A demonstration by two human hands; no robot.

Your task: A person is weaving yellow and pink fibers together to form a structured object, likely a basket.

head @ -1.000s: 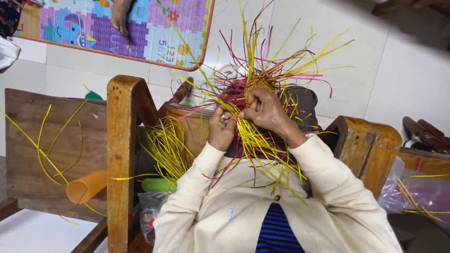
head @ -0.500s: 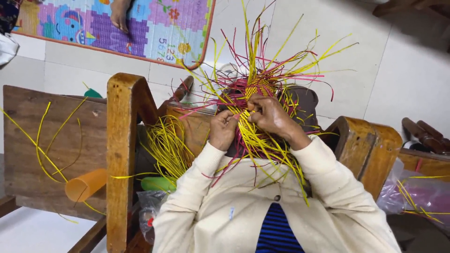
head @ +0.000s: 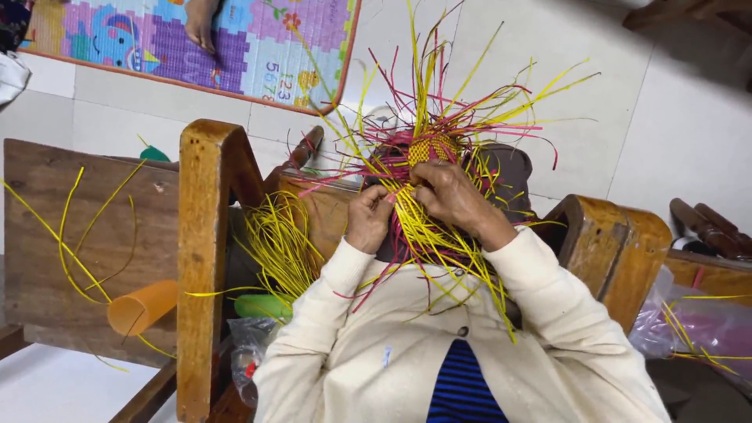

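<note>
Since a second ago the right hand [head: 448, 190] has been drawn nearer, left hand [head: 368, 218] alongside — both pinched shut on springy strips below the light woven piece [head: 431, 149], best held near that weave.

Left hand [head: 368, 219] and right hand [head: 448, 192] fingertips buried in the yellow and pink strips [head: 427, 227], so each grip can't be read. Woven piece [head: 432, 146] just above right grip, mostly screened by strands. Play mat [head: 258, 47], up-left of them, cut by top edge.
</note>
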